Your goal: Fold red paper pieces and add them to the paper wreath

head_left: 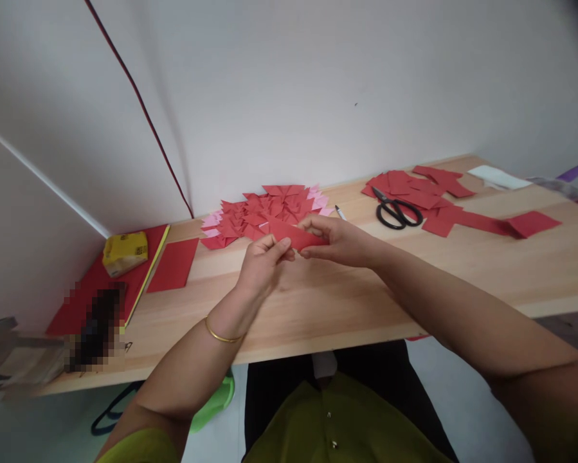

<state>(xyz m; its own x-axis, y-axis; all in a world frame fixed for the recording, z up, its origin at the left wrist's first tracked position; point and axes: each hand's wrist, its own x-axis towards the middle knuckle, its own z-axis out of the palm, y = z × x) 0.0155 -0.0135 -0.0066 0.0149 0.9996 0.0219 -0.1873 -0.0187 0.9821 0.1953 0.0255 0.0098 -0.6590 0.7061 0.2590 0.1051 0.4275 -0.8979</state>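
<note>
Both hands hold one folded piece of red paper (296,235) just above the wooden table (366,302). My left hand (262,263) pinches its left end between thumb and fingers. My right hand (339,241) grips its right end. A thin gold bangle sits on my left wrist. Right behind the hands lies a pile of folded red and pink paper shapes (264,212).
Black scissors (397,211) lie among cut red paper squares (428,190) at the back right. A pen (339,212) lies beside the pile. At the left are a red sheet (173,264), a stack of red paper with a yellow box (125,252), and a blurred dark object (96,328).
</note>
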